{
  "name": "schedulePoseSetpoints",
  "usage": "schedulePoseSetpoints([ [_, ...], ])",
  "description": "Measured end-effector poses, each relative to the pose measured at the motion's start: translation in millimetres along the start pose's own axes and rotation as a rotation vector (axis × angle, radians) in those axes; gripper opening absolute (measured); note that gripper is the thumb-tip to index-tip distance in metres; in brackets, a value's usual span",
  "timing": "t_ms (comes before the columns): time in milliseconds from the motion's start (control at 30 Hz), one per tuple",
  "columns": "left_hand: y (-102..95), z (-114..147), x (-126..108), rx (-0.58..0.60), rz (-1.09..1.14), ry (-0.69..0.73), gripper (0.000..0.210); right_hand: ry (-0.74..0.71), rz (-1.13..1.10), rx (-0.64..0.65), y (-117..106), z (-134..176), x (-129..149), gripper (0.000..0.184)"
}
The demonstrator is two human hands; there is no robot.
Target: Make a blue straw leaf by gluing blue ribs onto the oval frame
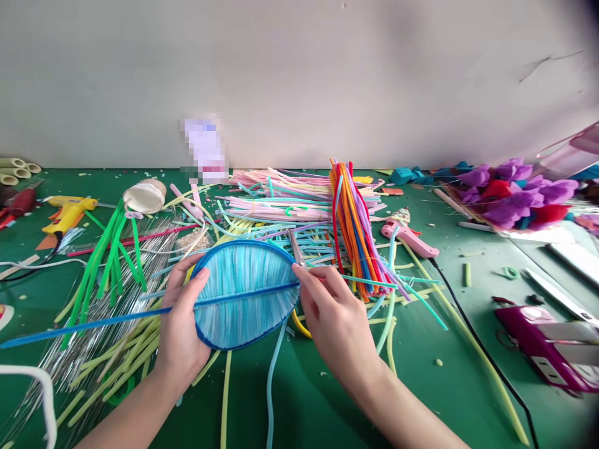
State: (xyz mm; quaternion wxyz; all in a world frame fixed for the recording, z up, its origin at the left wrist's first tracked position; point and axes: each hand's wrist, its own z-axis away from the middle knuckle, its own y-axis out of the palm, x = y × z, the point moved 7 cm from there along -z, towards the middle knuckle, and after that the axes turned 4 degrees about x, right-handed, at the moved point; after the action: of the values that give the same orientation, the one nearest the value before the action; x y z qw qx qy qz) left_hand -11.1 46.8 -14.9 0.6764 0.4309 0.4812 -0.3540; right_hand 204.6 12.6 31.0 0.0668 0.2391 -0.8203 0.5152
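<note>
A leaf shape made of blue pipe cleaners (248, 293), with a dark blue rim and midrib and light blue filling, is held up above the table. My left hand (185, 318) grips its left end, where a long blue stem sticks out to the left. At the opposite, pointed end, the thumb and fingers of my right hand (334, 305) pinch the leaf's tip. Just behind that tip shows a scissors blade (296, 248); a yellow loop, possibly its handle, appears below, partly hidden by the leaf and my right hand.
Bundles of pastel pipe cleaners (281, 209) and a bright multicoloured bundle (355, 237) lie beyond. A yellow glue gun (70, 212) is at left, a pink glue gun (412, 240) with a black cord at right. Purple flowers (515, 193) and a magenta power strip (538, 349) sit far right.
</note>
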Motion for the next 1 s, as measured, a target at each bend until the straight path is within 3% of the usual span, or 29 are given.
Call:
schedulePoseSetpoints([
  [367, -1.1, -1, 2, -0.003, 0.030, -0.012, 0.025, 0.024, 0.017, 0.057, 4, 0, 0, 0.037],
  [467, 0.9, -2, 4, 0.016, 0.034, -0.024, 0.028, 0.016, 0.000, 0.034, 4, -2, -2, 0.038],
  [633, 11.2, -4, -2, 0.091, 0.105, -0.053, 0.042, 0.131, -0.062, -0.048, -8, -13, -15, 0.037],
  [733, 19.4, -6, -6, 0.125, 0.197, -0.170, 0.044, 0.273, -0.360, -0.104, -14, -20, -30, 0.049],
  [833, 30.2, -5, -17, 0.136, 0.281, -0.265, 0.042, 0.538, -0.959, -0.035, 1, -26, -48, 0.064],
  [933, 50.4, -4, -39, 0.215, 0.340, -0.226, 0.045, 0.708, -1.491, 0.015, 15, -36, -47, 0.068],
  [1000, 65.7, -2, -54, 0.252, 0.388, -0.171, 0.046, 0.728, -1.679, -0.037, 14, -47, -43, 0.066],
])
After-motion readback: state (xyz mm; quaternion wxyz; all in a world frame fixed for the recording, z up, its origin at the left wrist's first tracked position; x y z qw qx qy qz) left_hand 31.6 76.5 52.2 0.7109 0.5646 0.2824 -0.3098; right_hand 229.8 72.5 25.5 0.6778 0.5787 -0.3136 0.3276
